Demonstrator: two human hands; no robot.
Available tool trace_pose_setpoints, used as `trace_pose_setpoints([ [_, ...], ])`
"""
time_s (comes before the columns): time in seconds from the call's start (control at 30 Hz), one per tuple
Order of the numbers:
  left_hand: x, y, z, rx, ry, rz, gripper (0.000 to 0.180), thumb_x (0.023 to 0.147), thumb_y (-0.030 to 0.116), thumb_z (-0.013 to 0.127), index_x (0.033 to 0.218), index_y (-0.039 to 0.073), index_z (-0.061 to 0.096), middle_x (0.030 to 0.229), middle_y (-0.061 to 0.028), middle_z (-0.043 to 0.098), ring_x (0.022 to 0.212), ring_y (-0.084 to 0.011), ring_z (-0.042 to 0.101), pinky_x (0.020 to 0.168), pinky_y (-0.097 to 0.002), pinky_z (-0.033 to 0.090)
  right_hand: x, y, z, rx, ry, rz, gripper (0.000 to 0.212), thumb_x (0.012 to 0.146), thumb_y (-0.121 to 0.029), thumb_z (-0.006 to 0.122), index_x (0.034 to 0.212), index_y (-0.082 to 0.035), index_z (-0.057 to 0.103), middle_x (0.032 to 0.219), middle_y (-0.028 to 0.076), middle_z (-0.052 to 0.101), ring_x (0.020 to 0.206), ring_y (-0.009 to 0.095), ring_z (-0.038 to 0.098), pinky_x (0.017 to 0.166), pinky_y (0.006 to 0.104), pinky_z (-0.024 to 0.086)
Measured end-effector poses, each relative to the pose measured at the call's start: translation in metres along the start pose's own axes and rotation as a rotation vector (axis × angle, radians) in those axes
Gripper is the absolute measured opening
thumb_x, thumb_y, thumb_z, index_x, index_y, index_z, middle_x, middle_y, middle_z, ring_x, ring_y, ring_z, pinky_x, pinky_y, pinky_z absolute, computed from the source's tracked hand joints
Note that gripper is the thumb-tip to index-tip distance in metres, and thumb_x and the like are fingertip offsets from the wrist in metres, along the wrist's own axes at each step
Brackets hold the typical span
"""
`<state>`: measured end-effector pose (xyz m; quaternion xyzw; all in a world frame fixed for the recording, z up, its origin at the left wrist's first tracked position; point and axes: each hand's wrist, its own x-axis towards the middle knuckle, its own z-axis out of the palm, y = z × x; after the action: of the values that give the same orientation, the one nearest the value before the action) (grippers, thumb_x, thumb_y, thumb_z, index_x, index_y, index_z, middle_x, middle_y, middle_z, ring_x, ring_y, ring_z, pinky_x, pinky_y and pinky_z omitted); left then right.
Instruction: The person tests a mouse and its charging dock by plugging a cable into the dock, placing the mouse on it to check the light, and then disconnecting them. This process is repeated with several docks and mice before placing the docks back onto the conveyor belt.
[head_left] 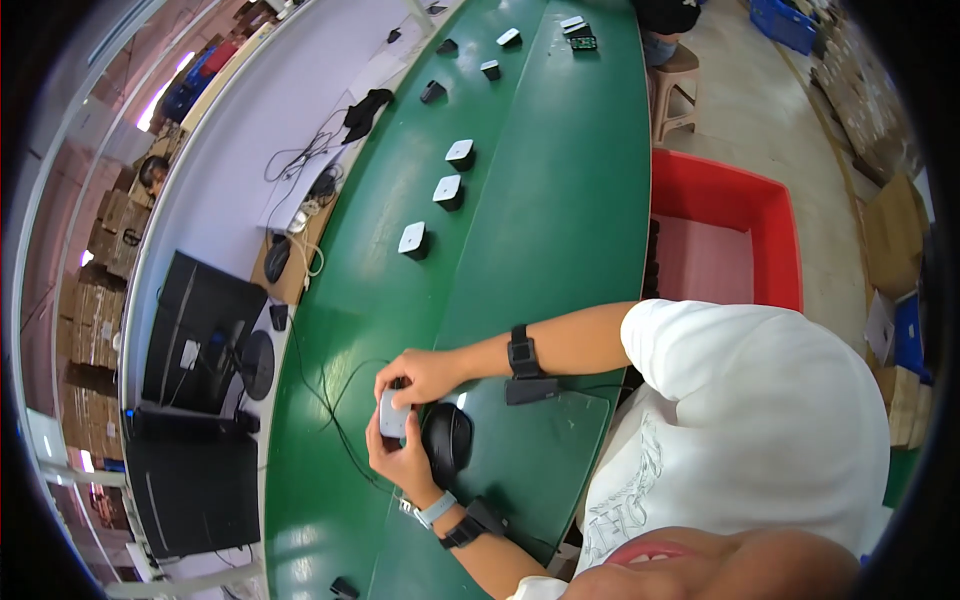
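Note:
Both my hands hold a small light-grey box with rounded corners (393, 414) above the green table. My left hand (403, 462) has its fingers along the near-left side of the box and its thumb against it. My right hand (428, 375) grips the other end, with fingers curled onto its edge and top. Next to my hands lies a black, rounded object like a computer mouse (447, 442). Thin black cables (335, 412) run over the table beside the box. Each wrist wears a black strap with a small black unit.
On the green table (560, 200) stand several white-topped black boxes (448, 192); a green circuit board (583, 44) lies at the far end. Black monitors (205, 335) line the left side. A red bin (775, 230) and a stool (676, 85) stand right of the table.

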<state>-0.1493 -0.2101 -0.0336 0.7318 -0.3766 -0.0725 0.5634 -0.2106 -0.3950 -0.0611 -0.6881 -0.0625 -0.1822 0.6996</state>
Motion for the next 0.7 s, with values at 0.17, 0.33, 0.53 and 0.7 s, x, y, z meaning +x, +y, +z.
trace_pose_setpoints([
  [0.17, 0.010, 0.026, 0.017, 0.240, 0.103, 0.093, 0.044, 0.081, 0.017, 0.089, 0.116, -0.004, 0.073, 0.109, -0.0141, 0.075, 0.098, -0.0213, 0.070, 0.090, -0.0349, 0.055, 0.008, 0.021, -0.016, -0.101, 0.008, -0.073, 0.026, 0.094, -0.015, 0.063, 0.116, -0.004, 0.070, 0.100, 0.009, 0.073, 0.084, 0.012, 0.068, 0.070, 0.0309, 0.056],
  [0.33, 0.012, -0.004, 0.012, -0.161, 0.114, 0.074, 0.050, 0.079, 0.008, 0.089, 0.123, -0.005, 0.068, 0.114, -0.0104, 0.071, 0.103, -0.0176, 0.069, 0.092, -0.0315, 0.057, 0.015, -0.001, -0.016, -0.031, -0.048, 0.031, 0.027, 0.092, -0.010, 0.066, 0.116, 0.000, 0.069, 0.103, 0.008, 0.072, 0.091, 0.012, 0.067, 0.077, 0.0296, 0.058],
  [0.53, 0.009, -0.005, 0.013, -0.109, 0.082, 0.063, 0.049, 0.080, 0.003, 0.086, 0.125, -0.004, 0.067, 0.118, -0.0106, 0.070, 0.105, -0.0185, 0.070, 0.092, -0.0314, 0.058, 0.006, 0.009, -0.014, 0.101, -0.053, 0.081, 0.026, 0.094, -0.008, 0.065, 0.118, -0.001, 0.068, 0.106, 0.007, 0.070, 0.089, 0.013, 0.068, 0.074, 0.0294, 0.061],
  [0.7, 0.012, 0.007, 0.009, 0.032, 0.058, 0.049, 0.049, 0.080, 0.002, 0.085, 0.125, -0.005, 0.067, 0.118, -0.0108, 0.070, 0.104, -0.0184, 0.070, 0.091, -0.0314, 0.058, 0.006, -0.003, -0.013, 0.154, -0.049, 0.104, 0.026, 0.095, -0.006, 0.064, 0.121, 0.000, 0.066, 0.109, 0.007, 0.070, 0.094, 0.013, 0.067, 0.077, 0.0296, 0.060],
])
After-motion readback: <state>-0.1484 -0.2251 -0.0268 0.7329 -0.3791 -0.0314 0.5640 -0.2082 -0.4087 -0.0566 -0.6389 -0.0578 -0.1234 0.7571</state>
